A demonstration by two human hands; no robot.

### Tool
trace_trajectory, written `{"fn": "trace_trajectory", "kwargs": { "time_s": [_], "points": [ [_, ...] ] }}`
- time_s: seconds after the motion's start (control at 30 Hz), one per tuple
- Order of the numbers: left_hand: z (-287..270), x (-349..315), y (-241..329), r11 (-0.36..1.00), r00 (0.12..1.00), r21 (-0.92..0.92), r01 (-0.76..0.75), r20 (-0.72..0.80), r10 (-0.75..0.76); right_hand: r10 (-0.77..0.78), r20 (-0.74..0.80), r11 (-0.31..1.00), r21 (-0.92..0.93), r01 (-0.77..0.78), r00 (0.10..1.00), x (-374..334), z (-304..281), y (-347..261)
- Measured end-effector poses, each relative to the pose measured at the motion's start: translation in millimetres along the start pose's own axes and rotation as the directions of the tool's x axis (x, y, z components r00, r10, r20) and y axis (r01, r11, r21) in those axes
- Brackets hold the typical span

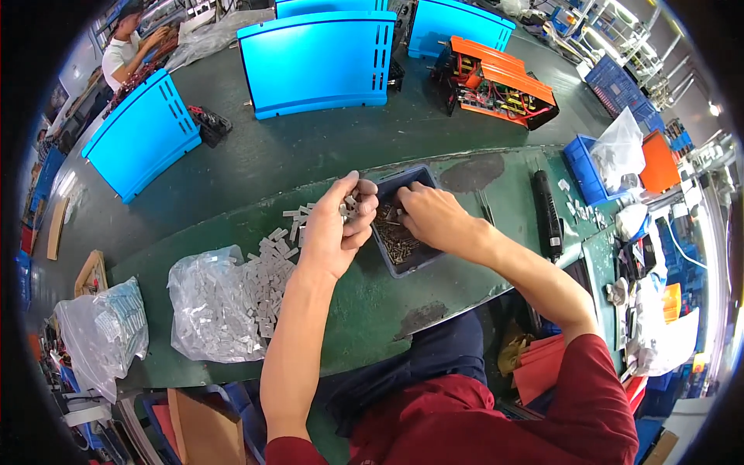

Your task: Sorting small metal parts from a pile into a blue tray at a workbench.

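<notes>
hands over a green bench (pixel 434 291); left hand (pixel 337 225) is raised just beside a small dark tray (pixel 404 263), fingers curled shut on a bunch of little grey metal pieces (pixel 346 208); right hand (pixel 434 217) reaches into the tray, fingertips pinched together down among the tiny screws (pixel 397 242) (can't tell if it's actually got one); loose grey clips (pixel 271 267) spill across the bench from a clear plastic bag (pixel 209 306) to the left; black power screwdriver (pixel 547 213) lies right of the tray.
</notes>
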State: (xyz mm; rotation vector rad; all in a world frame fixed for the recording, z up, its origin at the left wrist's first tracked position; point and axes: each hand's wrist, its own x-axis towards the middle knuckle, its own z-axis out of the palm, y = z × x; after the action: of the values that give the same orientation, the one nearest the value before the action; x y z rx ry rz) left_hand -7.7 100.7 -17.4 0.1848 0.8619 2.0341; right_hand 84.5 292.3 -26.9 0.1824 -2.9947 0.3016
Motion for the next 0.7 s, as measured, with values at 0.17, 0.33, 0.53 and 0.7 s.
{"fn": "trace_trajectory", "kwargs": {
  "time_s": [0.17,0.33,0.53,0.7],
  "points": [
    [-4,2,1,1.0,1.0,0.003,-0.01,-0.03,0.01,-0.014,0.056,0.999,0.029,0.013,0.998,2,-1,7],
    [3,-2,3,0.999,0.997,0.034,-0.012,-0.074,0.015,0.046,0.128,0.991,0.121,-0.062,0.991,-7,-13,-3],
    [5,-3,2,0.997,0.998,0.069,-0.026,-0.056,0.03,0.09,-0.064,0.931,0.361,-0.061,0.994,-6,-46,-4],
    [8,-6,2,0.988,0.999,0.153,-0.002,-0.044,0.009,0.192,-0.123,0.777,0.626,-0.074,0.974,-1,-68,-20]
  ]
}}
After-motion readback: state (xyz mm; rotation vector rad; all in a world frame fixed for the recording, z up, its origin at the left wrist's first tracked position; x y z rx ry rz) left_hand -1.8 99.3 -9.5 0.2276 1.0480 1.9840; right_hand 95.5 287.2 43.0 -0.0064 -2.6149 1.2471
